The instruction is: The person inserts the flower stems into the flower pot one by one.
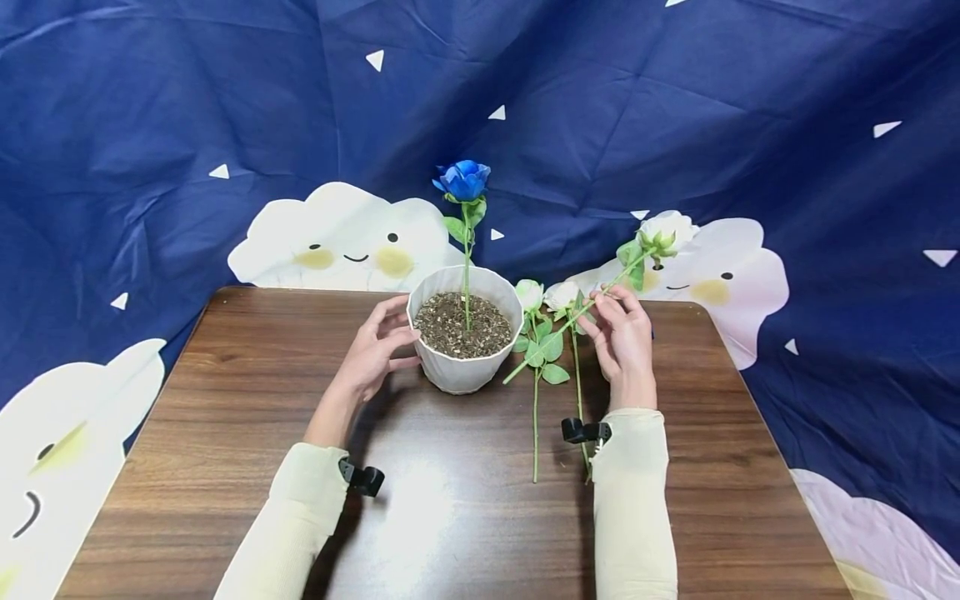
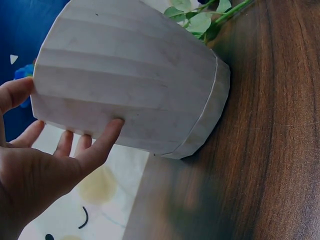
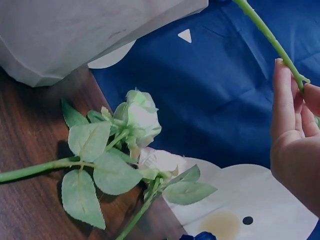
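Note:
A white pot of dark soil stands upright, a blue rose rising from the soil. My left hand rests on the pot's left side, its spread fingers touching the wall, as the left wrist view also shows on the pot. To the right of the pot my right hand pinches the green stem of a white rose. That stem slants, bloom up and to the right, cut end down near the pot. In the right wrist view the stem is between thumb and fingers of the hand.
Two more pale roses lie on the brown table right of the pot, one greenish white and one pinkish white. Their stems point toward the table's front. Behind the table hangs a blue cloth with clouds and white triangles.

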Demonstrator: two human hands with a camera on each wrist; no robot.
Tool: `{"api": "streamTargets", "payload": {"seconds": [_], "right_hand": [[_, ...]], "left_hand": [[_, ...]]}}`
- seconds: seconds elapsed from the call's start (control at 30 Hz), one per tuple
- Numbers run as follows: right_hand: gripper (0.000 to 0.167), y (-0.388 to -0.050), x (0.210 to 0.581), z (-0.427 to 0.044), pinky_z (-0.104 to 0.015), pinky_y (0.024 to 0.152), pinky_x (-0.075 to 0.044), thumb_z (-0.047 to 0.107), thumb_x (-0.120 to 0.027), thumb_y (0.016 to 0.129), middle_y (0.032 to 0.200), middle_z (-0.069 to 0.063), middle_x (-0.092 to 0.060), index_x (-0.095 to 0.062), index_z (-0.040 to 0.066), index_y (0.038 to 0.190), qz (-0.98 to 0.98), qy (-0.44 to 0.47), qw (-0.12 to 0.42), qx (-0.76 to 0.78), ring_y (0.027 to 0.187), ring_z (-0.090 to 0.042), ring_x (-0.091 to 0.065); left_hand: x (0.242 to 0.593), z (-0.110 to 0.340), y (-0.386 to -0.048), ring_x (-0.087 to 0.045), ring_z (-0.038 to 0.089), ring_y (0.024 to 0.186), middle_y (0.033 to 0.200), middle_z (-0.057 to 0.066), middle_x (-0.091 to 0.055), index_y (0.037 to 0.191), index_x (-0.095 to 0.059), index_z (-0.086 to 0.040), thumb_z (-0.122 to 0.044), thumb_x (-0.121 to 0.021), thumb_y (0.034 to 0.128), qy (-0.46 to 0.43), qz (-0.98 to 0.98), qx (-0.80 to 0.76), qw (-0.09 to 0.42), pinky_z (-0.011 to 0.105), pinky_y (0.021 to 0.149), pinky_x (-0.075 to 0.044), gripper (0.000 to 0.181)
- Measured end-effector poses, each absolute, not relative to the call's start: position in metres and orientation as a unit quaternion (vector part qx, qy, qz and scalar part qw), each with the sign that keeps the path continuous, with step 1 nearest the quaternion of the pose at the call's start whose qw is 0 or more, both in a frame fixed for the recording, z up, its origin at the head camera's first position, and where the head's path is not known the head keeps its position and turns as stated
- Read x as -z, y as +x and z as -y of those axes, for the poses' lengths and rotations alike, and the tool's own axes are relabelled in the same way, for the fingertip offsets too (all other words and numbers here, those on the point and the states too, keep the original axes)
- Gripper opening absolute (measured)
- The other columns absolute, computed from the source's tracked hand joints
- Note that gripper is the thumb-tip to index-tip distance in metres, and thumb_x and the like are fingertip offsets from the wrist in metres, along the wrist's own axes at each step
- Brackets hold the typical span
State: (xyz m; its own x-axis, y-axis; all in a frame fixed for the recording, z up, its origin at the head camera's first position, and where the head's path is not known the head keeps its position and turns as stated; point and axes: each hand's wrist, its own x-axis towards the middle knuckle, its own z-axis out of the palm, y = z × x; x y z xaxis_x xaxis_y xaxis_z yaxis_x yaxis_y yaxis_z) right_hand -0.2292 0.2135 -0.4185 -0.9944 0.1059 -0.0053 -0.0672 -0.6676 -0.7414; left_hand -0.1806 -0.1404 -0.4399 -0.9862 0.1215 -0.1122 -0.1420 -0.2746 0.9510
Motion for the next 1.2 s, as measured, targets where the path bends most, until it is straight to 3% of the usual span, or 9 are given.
{"api": "streamTargets", "payload": {"seconds": [0.33,0.63,1.2], "right_hand": [[0.012,-0.232,0.408,-0.203,-0.031,0.065,-0.064,-0.009,-0.056,0.098,0.087,-0.010,-0.068,-0.056,0.003,0.099,0.405,-0.019,0.072,-0.911,0.077,-0.021,-0.064],[0.016,-0.235,0.400,-0.192,-0.034,0.070,-0.064,-0.009,-0.056,0.098,0.085,-0.010,-0.067,-0.052,0.006,0.099,0.392,-0.012,0.102,-0.914,0.075,-0.017,-0.063],[0.017,-0.240,0.385,-0.165,-0.040,0.077,-0.064,-0.010,-0.055,0.098,0.093,-0.015,-0.060,-0.052,0.006,0.103,0.448,0.023,0.178,-0.876,0.085,-0.028,-0.065]], "left_hand": [[0.442,0.141,-0.182,-0.054,0.028,0.113,0.145,0.024,-0.038,0.154,-0.037,-0.012,0.003,-0.060,0.0936,-0.009,-0.597,-0.798,0.081,0.058,0.094,-0.055,0.066],[0.442,0.140,-0.181,-0.053,0.031,0.116,0.145,0.024,-0.039,0.154,-0.037,-0.012,0.003,-0.060,0.0937,-0.009,-0.597,-0.798,0.081,0.058,0.094,-0.055,0.066],[0.442,0.140,-0.182,-0.055,0.030,0.114,0.145,0.023,-0.039,0.154,-0.037,-0.012,0.003,-0.060,0.0941,-0.009,-0.596,-0.798,0.083,0.058,0.094,-0.055,0.066]]}}
